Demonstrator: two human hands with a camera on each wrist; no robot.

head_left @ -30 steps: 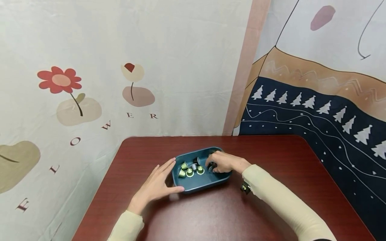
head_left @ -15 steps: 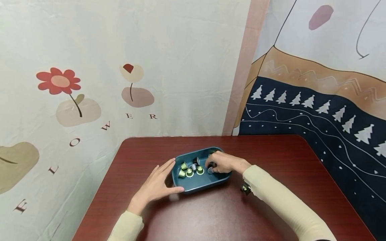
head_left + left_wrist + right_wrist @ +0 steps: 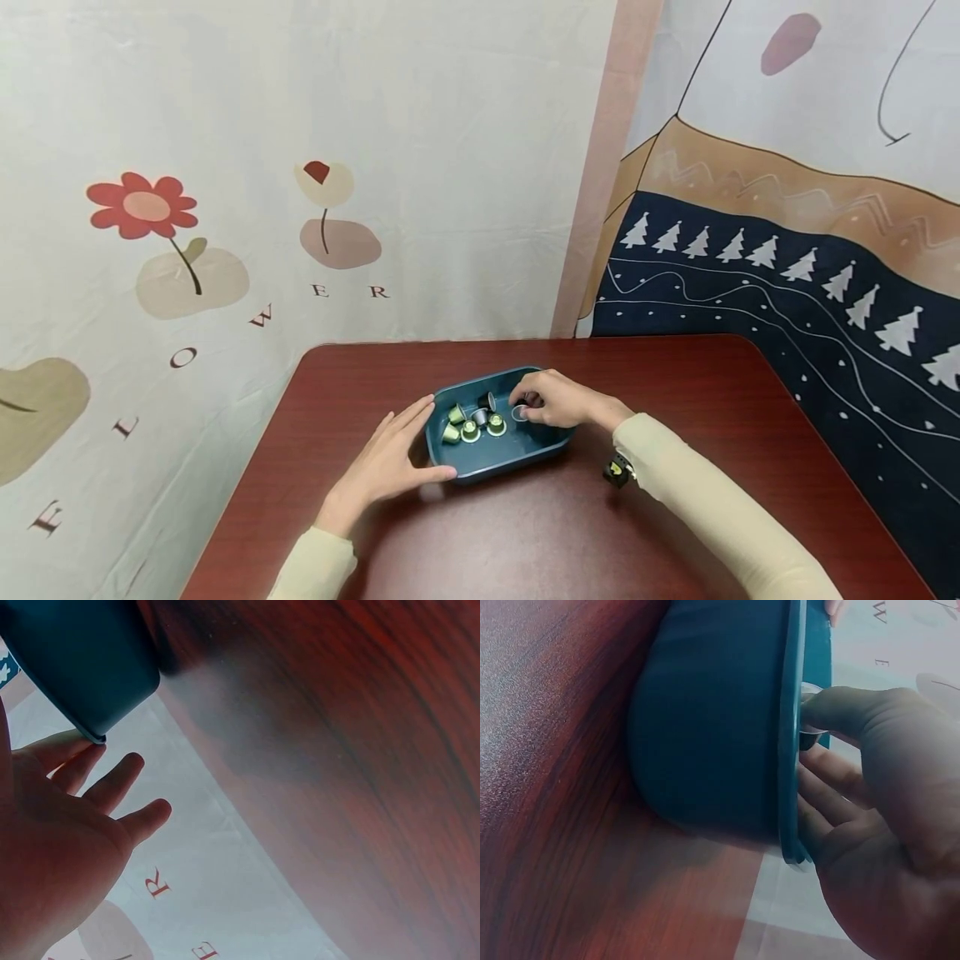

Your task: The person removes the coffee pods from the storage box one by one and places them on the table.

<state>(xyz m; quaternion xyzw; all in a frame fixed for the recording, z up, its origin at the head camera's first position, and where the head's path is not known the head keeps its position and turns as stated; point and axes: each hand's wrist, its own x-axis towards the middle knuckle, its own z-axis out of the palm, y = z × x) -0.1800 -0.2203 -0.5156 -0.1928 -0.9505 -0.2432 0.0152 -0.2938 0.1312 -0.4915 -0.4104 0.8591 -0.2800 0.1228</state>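
Since half a second earlier, the person's right hand had shifted a little inside the right end of the blue tray, and the dark capsule in its fingers had moved slightly with it; its grip was nearly closed, thumb and fingers pinching that capsule, whose round lid faced outward; the left hand had a wide grip, thumb and fingers spread about the tray's left end, touching it at the rim; in the tray's left and middle part lay four green capsules, a silver capsule and a black capsule, close together; the tray sat on the red-brown counter.
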